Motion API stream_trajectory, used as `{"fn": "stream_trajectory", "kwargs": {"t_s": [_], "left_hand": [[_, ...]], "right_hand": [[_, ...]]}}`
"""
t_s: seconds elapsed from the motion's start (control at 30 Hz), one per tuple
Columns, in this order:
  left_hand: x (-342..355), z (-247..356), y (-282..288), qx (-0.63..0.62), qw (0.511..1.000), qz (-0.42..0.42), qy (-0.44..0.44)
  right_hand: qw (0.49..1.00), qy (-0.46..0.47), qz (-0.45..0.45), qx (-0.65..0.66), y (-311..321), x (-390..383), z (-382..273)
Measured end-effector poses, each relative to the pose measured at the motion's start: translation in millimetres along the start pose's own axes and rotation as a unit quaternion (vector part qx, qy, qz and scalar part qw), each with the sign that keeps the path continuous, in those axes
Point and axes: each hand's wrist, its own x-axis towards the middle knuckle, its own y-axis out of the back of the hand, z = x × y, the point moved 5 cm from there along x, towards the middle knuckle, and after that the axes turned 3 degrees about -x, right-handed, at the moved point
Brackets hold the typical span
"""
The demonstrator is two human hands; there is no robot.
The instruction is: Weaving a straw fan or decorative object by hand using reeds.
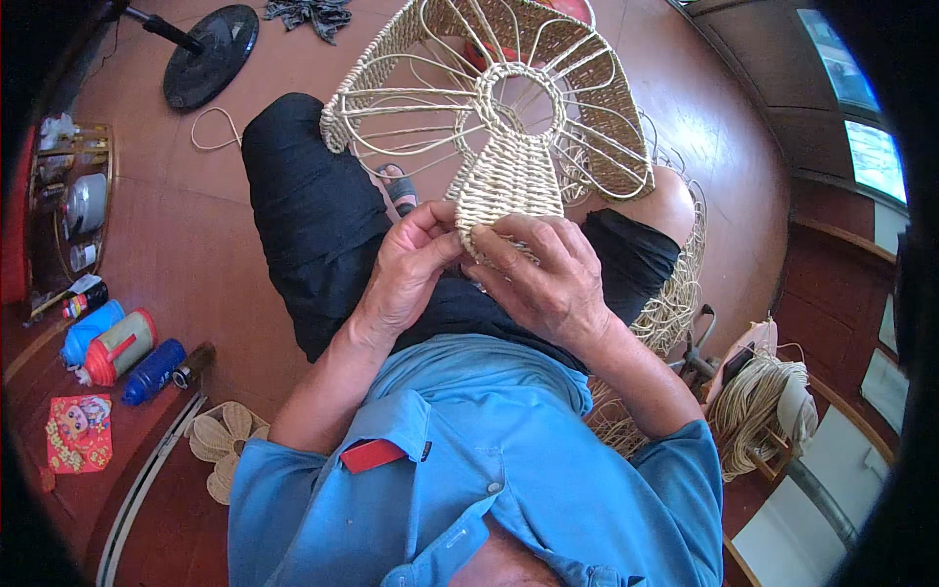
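Fingers [430,217] of left hand [403,274], right hand [556,284] pinching woven panel [509,186] by near edge (some tips hidden, tbh); keep tension even.

Rough, matt wickerwork [511,188] of twisted, fibrous cord
The shirt [469,421] is matt blue cloth, the legwear [313,235] dull black fabric; the cord hank [748,416] looks dry and fibrous, the floor [176,245] smooth with a faint sheen, the dark-blue bottle [155,372] glossy plastic, the picture card [78,433] shiny red paper.
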Motion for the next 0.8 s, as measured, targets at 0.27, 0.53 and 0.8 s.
{"fn": "stream_trajectory", "kwargs": {"t_s": [0.27,0.53,0.8], "left_hand": [[0.4,-1.8,2.2,0.004,1.0,-0.012,0.006],[-0.4,-1.3,0.9,0.011,1.0,-0.009,0.007],[-4.1,-10.5,8.3,0.011,1.0,0.004,-0.009]], "right_hand": [[1.0,-0.002,-0.002,0.0,-1.0,0.6,0.5],[0.992,-0.069,-0.101,0.009,-1.2,8.8,-2.4],[0.992,-0.09,-0.086,0.013,-3.2,10.2,-3.4]]}}
